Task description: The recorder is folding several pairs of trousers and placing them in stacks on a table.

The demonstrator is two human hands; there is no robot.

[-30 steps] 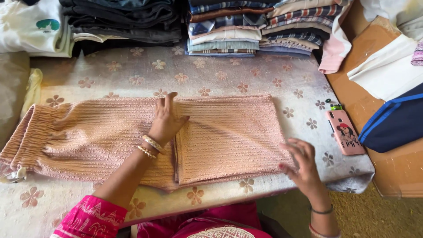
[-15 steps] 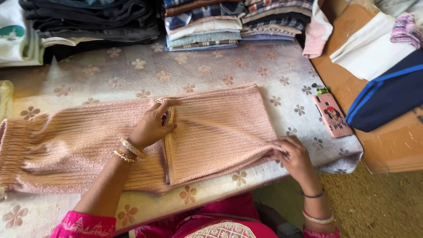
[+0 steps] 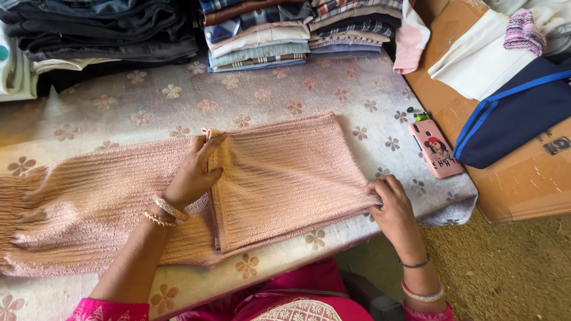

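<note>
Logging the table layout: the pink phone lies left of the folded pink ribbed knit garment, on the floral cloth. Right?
Not quite. In the head view the pink phone lies right of the folded pink ribbed knit garment, not left; it does rest on the floral cloth.

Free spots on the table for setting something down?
Bare cloth lies between the clothes stacks and the pink garment, and between garment and phone. Crowded: back edge, and the garment under the left hand and right hand.
</note>
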